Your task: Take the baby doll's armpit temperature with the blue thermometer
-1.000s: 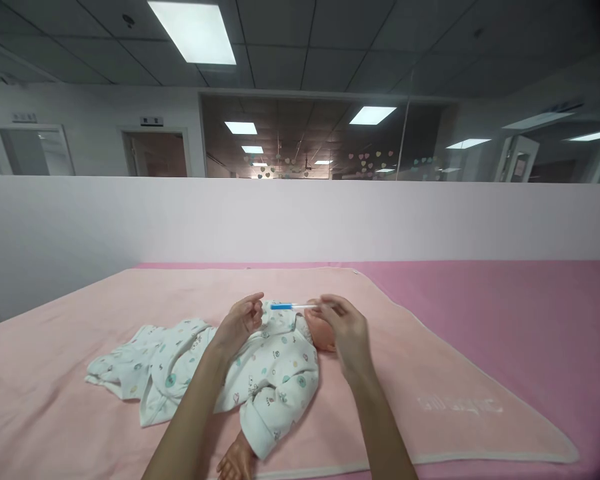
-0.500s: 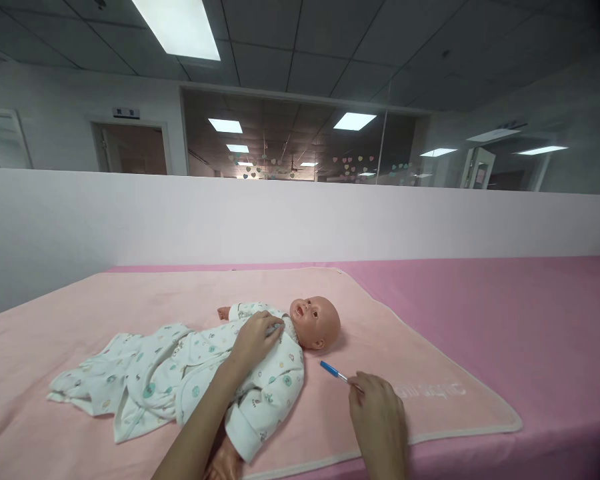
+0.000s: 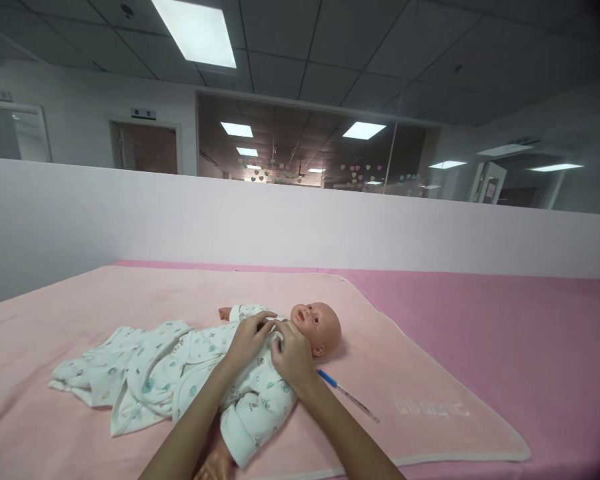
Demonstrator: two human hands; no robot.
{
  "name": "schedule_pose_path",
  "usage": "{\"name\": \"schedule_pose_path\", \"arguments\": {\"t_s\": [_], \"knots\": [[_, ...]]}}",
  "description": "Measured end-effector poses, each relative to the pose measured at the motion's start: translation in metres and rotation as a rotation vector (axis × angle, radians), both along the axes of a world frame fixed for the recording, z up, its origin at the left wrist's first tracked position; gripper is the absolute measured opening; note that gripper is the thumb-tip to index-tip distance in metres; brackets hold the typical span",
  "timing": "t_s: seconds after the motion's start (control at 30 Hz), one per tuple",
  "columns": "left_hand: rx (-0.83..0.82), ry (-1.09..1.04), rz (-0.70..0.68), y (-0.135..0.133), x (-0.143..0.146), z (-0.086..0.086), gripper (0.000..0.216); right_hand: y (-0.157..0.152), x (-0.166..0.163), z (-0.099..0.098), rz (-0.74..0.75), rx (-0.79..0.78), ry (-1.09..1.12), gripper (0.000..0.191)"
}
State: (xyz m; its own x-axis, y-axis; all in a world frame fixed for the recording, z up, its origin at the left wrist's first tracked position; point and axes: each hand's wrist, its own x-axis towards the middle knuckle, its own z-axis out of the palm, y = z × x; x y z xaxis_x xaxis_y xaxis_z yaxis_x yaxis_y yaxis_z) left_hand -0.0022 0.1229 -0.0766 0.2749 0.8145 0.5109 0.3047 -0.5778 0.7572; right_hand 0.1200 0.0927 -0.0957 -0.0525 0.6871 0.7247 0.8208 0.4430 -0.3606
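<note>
A baby doll (image 3: 316, 325) lies on its back on a pale pink blanket (image 3: 420, 373), dressed in a white patterned romper (image 3: 180, 370). My left hand (image 3: 247, 341) and my right hand (image 3: 291, 353) meet on the doll's chest just below its chin, fingers bent and pinching the romper's collar. A thin stick with a blue end (image 3: 347, 395) lies loose on the blanket to the right of my right forearm, touched by neither hand.
The blanket covers a pink-sheeted surface (image 3: 530, 320) that runs off to the right. A low white partition wall (image 3: 300, 223) stands right behind it. Beyond are glass panels, doors and ceiling lights.
My right hand carried the blue-ended stick from over the doll's face down to the blanket, let go of it, and came back to the doll's collar. My left hand stayed on the chest.
</note>
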Motion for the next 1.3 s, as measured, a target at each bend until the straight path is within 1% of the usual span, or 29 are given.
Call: {"name": "schedule_pose_path", "arguments": {"t_s": [0.07, 0.17, 0.27, 0.37, 0.53, 0.63, 0.83, 1.03, 1.3], "knots": [[-0.011, -0.021, -0.020, 0.000, -0.001, 0.001, 0.029, -0.002, 0.003, -0.006, 0.061, 0.054, 0.119, 0.036], [-0.019, -0.031, -0.045, 0.001, -0.002, 0.002, 0.027, -0.004, 0.003, -0.009, 0.144, 0.095, 0.256, 0.030], [-0.031, -0.038, -0.058, 0.001, -0.003, 0.002, 0.028, -0.006, 0.003, -0.011, 0.238, 0.148, 0.327, 0.031], [-0.044, -0.036, -0.078, 0.000, -0.003, 0.004, 0.029, -0.007, 0.001, -0.012, 0.277, 0.183, 0.366, 0.032], [-0.053, -0.017, -0.146, -0.003, -0.004, 0.007, 0.028, -0.004, -0.002, -0.011, 0.226, 0.125, 0.404, 0.030], [-0.055, 0.005, -0.172, -0.002, -0.005, 0.005, 0.026, -0.003, -0.002, -0.012, 0.172, 0.097, 0.387, 0.028], [-0.026, 0.087, -0.091, 0.002, -0.005, 0.000, 0.029, -0.003, -0.002, -0.013, 0.100, 0.060, 0.362, 0.024], [-0.063, 0.014, -0.130, -0.001, -0.004, 0.004, 0.029, -0.001, -0.001, -0.014, 0.091, 0.078, 0.371, 0.025], [-0.081, -0.021, -0.079, 0.001, -0.006, 0.001, 0.019, 0.000, -0.001, -0.014, 0.081, 0.060, 0.345, 0.024]]}}
